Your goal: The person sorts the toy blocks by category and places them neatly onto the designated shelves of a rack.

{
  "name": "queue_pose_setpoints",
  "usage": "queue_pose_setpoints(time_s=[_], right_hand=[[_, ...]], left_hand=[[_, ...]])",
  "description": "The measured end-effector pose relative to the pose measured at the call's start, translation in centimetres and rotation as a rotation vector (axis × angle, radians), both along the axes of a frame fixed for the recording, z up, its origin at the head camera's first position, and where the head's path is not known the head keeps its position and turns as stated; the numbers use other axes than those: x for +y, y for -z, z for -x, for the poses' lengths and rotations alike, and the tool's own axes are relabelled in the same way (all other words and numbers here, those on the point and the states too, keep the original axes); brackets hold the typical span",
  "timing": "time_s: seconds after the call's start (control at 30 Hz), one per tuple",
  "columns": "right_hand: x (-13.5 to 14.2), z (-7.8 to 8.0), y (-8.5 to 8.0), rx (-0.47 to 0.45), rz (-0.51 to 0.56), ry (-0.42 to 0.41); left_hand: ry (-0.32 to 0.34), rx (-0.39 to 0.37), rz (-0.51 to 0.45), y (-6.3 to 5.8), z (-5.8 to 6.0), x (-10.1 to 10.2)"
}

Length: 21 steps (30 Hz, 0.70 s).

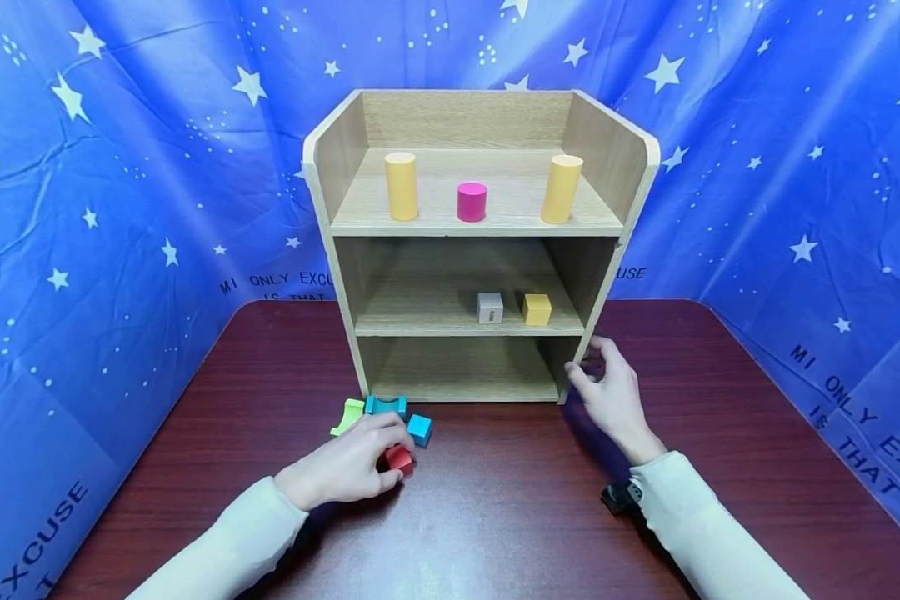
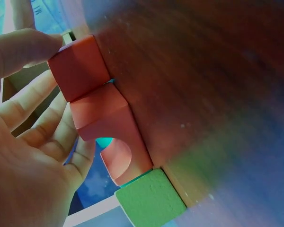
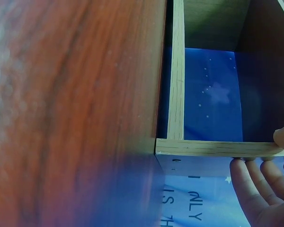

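Observation:
My left hand (image 1: 356, 458) curls over a red cube (image 1: 400, 459), thumb and fingers at its sides. In the left wrist view that cube (image 2: 79, 68) sits against a red arch block (image 2: 116, 127), hidden under my hand in the head view. A green block (image 2: 150, 198) adjoins the arch. Beyond my fingers are a lime block with a curved notch (image 1: 348, 414), a blue notched block (image 1: 387, 406) and a blue cube (image 1: 420, 429). My right hand (image 1: 613, 400) grips the right side panel of the wooden shelf (image 1: 457, 398), thumb inside and fingers outside.
On the shelf's top stand two tall yellow cylinders (image 1: 402, 187) and a short magenta cylinder (image 1: 472, 202). The middle level holds a grey cube (image 1: 490, 308) and a yellow cube (image 1: 537, 310). A blue star-printed curtain (image 1: 120, 167) surrounds the dark red table (image 1: 495, 517).

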State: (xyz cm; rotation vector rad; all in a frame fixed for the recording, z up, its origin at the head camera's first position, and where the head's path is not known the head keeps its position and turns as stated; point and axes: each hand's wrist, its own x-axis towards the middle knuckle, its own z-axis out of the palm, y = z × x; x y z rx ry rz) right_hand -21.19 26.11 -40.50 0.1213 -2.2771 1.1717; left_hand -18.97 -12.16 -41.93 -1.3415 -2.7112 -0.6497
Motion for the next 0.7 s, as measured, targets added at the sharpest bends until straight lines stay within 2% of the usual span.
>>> queue_pose_setpoints(time_s=[0.33,0.7], right_hand=[[-0.05,0.02,0.04,-0.002,-0.016,0.016],[0.02,0.06,0.15,0.007,-0.010,0.008]], left_hand=[[-0.003,0.014,-0.024,-0.01,0.03,-0.04],[0.008,-0.012,-0.040,0.07,0.10,-0.03]])
